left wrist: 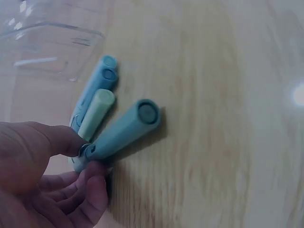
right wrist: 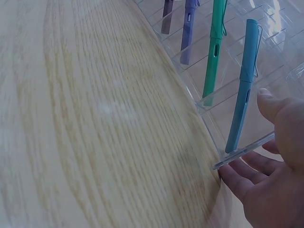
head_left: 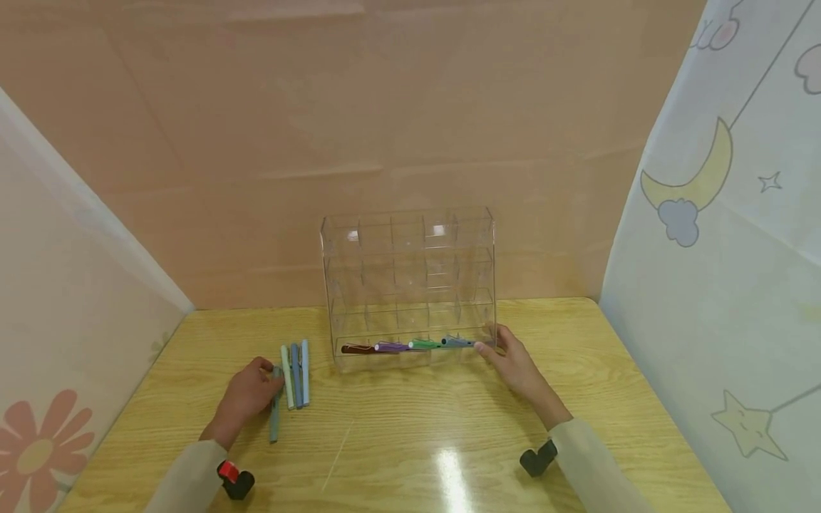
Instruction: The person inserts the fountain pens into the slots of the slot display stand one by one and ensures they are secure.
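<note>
My left hand (head_left: pixel 246 390) pinches a teal pen (left wrist: pixel 126 130) between thumb and fingers, the pen lying close over the table. Just right of it, a pale green pen (head_left: pixel 286 377), a blue pen (head_left: pixel 296 377) and a light blue pen (head_left: pixel 305 374) lie side by side. A clear compartment rack (head_left: pixel 410 308) stands upright at the back. Its bottom row bears a dark brown pen (head_left: pixel 357 349), a purple pen (head_left: pixel 391 347), a green pen (head_left: pixel 425 344) and a blue pen (right wrist: pixel 244 80). My right hand (head_left: pixel 516 367) grips the rack's lower right side, thumb inside, fingers outside.
The wooden table (head_left: pixel 398 434) ends at a brownish-orange backdrop (head_left: pixel 410 107) behind the rack. Printed white cloths (head_left: pixel 718 285) hang on both sides. Higher rows of the rack hold no pens. Each wrist carries a small black device (head_left: pixel 537 458).
</note>
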`<state>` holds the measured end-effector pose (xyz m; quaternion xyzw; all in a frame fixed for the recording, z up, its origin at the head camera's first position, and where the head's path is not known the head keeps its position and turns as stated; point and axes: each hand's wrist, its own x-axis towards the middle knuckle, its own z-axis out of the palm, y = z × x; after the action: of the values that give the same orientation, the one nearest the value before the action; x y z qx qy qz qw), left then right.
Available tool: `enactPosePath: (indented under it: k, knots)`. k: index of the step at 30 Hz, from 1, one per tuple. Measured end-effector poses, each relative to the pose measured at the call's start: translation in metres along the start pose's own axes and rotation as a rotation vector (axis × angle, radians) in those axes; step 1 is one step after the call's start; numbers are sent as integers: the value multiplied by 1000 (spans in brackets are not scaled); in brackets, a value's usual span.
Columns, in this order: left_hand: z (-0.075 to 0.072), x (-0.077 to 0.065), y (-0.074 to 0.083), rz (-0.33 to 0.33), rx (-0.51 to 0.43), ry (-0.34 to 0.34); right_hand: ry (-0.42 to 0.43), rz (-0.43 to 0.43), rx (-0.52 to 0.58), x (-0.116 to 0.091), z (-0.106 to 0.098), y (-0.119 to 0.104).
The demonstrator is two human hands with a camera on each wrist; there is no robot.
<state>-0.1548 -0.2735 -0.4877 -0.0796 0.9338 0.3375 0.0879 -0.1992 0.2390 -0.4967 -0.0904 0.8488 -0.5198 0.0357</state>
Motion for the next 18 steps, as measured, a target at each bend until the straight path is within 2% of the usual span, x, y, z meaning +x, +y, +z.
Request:
enactPosePath:
  k: [4, 11, 18]
  knots:
    - [0, -3, 4, 8, 45, -6, -1, -9, 7, -1, 0, -1]
    - [0, -5, 4, 4, 86, 36, -23, -1, 6, -1, 0, -4]
    - [0, -4, -1, 23, 62, 71, -22, 16, 11, -2, -1, -4]
